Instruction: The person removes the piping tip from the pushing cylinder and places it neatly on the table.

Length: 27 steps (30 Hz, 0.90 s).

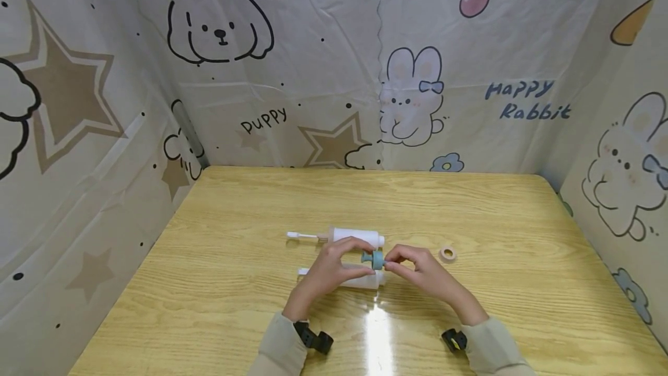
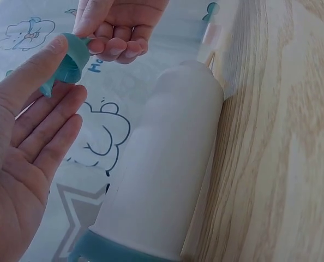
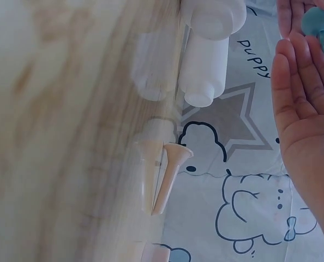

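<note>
A small teal cap-like piece (image 1: 378,260) with a hollow inside and a thin projecting part is held above the table between both hands. My left hand (image 1: 334,266) pinches its sides between thumb and fingers. From the right, my right hand (image 1: 420,268) pinches its thin end with thumb and fingertips. Beneath the left hand lies a white bottle-shaped piece (image 1: 360,280), partly hidden; in the left wrist view a teal collar (image 2: 118,248) shows at its end. Just behind lies a similar white bottle-shaped piece (image 1: 357,238) with a beige collar and a white-tipped stick (image 1: 302,235).
A beige ring (image 1: 447,254) lies right of the right hand. In the right wrist view, a beige flared piece (image 3: 172,177) is on the wood-grain table (image 1: 235,202). Patterned fabric (image 1: 323,74) hangs behind and at both sides.
</note>
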Each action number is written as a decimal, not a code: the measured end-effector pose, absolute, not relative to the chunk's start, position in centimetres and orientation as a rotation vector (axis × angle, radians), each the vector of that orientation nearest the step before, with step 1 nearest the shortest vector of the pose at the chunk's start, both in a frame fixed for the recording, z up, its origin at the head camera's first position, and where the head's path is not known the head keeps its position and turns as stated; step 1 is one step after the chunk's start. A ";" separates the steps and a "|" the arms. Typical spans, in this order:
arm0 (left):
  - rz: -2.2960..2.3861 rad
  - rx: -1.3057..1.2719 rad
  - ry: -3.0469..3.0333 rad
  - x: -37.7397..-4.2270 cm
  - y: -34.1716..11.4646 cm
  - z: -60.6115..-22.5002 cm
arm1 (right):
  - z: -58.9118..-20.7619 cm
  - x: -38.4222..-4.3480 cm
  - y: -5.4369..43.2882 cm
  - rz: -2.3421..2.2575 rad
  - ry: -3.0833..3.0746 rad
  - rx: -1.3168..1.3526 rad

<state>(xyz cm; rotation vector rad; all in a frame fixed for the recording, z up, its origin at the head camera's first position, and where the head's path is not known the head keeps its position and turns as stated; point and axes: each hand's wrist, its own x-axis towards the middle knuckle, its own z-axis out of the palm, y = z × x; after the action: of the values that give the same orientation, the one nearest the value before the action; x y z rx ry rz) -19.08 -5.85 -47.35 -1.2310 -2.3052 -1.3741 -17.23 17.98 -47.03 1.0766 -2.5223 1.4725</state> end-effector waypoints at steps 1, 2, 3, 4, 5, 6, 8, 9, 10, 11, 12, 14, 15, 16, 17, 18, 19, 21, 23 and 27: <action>-1.371 -1.230 -2.301 -19.1 -5.9 -47.4 | -47.0 -17.2 18.0 1.470 -2.520 1.080; -1.367 -1.230 -2.296 -19.1 -5.9 -47.4 | -47.0 -17.2 18.0 1.469 -2.518 1.084; -1.357 -1.231 -2.290 -19.1 -5.9 -47.4 | -47.0 -17.2 18.0 1.470 -2.514 1.090; -1.357 -1.232 -2.284 -19.1 -5.9 -47.4 | -47.0 -17.2 18.0 1.470 -2.509 1.099; -1.345 -1.233 -2.277 -19.1 -6.0 -47.4 | -47.1 -17.2 18.0 1.472 -2.504 1.106; -1.334 -1.230 -2.271 -19.1 -6.0 -47.4 | -47.1 -17.3 18.0 1.478 -2.497 1.117; -1.324 -1.222 -2.262 -19.1 -6.0 -47.3 | -47.2 -17.3 18.0 1.488 -2.485 1.135; -1.319 -1.215 -2.258 -19.1 -6.0 -47.3 | -47.2 -17.3 18.0 1.491 -2.480 1.143; -1.317 -1.208 -2.255 -19.1 -6.0 -47.3 | -47.3 -17.4 18.1 1.494 -2.475 1.151; -1.310 -1.200 -2.253 -19.1 -6.0 -47.3 | -47.3 -17.4 18.1 1.497 -2.472 1.157; -1.306 -1.195 -2.248 -19.1 -6.0 -47.3 | -47.4 -17.4 18.1 1.501 -2.469 1.163; -1.300 -1.190 -2.238 -19.0 -6.0 -47.3 | -47.4 -17.5 18.2 1.506 -2.462 1.175; -1.300 -1.190 -2.232 -19.0 -6.0 -47.3 | -47.5 -17.5 18.2 1.509 -2.459 1.178; -1.303 -1.190 -2.227 -19.0 -6.0 -47.2 | -47.5 -17.5 18.3 1.512 -2.457 1.179; -1.305 -1.190 -2.221 -19.0 -5.9 -47.2 | -47.5 -17.5 18.3 1.510 -2.459 1.176; -1.309 -1.189 -2.215 -19.0 -5.9 -47.2 | -47.5 -17.5 18.3 1.506 -2.462 1.166; -1.318 -1.185 -2.207 -19.0 -5.9 -47.2 | -47.5 -17.5 18.3 1.504 -2.468 1.147; -1.313 -1.178 -2.194 -19.0 -5.8 -47.2 | -47.5 -17.4 18.2 1.498 -2.480 1.084; -1.305 -1.170 -2.180 -19.1 -5.8 -47.3 | -47.4 -17.3 18.0 1.486 -2.482 1.021; -1.306 -1.163 -2.161 -19.2 -5.7 -47.5 | -47.4 -17.2 17.3 1.515 -2.474 0.968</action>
<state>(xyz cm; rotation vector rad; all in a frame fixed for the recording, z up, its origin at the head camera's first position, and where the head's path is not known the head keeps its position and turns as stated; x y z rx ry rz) -19.20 -5.69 -47.50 -1.1628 -2.1613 -1.3063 -17.22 17.26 -47.36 0.9683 -2.4737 1.5149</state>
